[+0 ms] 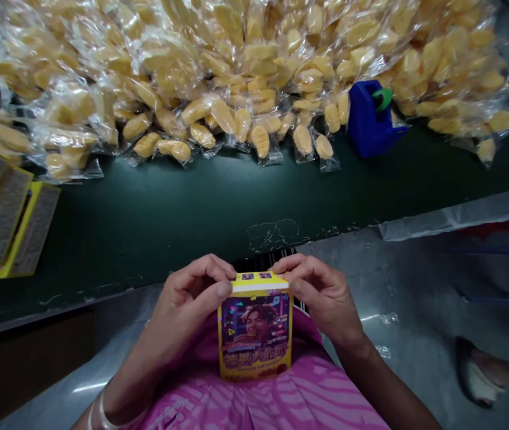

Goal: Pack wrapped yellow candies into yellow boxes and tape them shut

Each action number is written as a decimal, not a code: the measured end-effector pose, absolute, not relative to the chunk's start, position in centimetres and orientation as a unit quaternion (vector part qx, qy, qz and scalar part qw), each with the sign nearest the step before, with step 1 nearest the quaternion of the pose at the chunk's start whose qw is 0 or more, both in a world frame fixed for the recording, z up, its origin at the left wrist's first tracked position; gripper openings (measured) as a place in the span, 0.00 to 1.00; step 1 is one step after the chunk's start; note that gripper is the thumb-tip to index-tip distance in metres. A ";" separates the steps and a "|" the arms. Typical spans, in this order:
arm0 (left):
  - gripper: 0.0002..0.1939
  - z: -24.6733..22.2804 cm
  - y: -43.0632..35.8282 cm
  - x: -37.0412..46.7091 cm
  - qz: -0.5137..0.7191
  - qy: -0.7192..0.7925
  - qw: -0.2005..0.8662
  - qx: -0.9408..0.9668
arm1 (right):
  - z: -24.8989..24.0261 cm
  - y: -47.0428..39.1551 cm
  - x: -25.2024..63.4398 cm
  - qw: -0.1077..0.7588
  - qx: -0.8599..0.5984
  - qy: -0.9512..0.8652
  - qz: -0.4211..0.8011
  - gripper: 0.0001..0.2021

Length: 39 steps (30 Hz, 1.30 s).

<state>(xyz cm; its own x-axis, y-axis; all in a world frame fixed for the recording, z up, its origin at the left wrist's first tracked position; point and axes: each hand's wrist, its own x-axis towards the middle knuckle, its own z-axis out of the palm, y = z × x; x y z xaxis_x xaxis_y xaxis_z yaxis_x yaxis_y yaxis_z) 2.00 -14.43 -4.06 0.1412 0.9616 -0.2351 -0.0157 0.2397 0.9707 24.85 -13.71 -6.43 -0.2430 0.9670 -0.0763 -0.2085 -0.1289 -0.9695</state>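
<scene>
Yellow box [255, 334] pinched at its top by left hand [198, 292] and right hand [319, 292], before dark green table [169, 209]

Head-height view, facing forward and down.

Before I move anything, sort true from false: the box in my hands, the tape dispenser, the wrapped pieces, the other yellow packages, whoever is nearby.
1. The left hand and right hand both hold the yellow box. True.
2. The tape dispenser is red. False: it is blue, with a green part.
3. The wrapped pieces lie heaped on the table. True.
4. The other yellow packages lie right of the dispenser. False: they are at the table's left.
5. Another person's foot shows at the right. True.
</scene>
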 end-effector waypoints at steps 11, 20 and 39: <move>0.08 -2.1 -10.9 2.4 0.306 0.531 0.581 0.536 | -4.5 -11.4 23.8 0.417 -0.478 -0.508 0.582 0.02; 0.10 -3.0 -11.6 1.1 0.290 0.512 0.508 0.629 | -5.8 -12.9 24.3 0.450 -0.445 -0.524 0.570 0.05; 0.10 -5.5 -14.1 1.5 0.333 0.581 0.444 0.596 | -6.8 -13.7 23.3 0.461 -0.433 -0.466 0.618 0.05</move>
<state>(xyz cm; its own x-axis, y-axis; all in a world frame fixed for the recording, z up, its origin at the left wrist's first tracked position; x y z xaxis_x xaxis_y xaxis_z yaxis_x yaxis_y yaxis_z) 1.49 -14.10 -5.51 0.1044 0.9874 -0.1191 0.3971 0.0684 0.9152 23.26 -13.70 -6.84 -0.1994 0.9742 -0.1058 -0.1665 -0.1401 -0.9760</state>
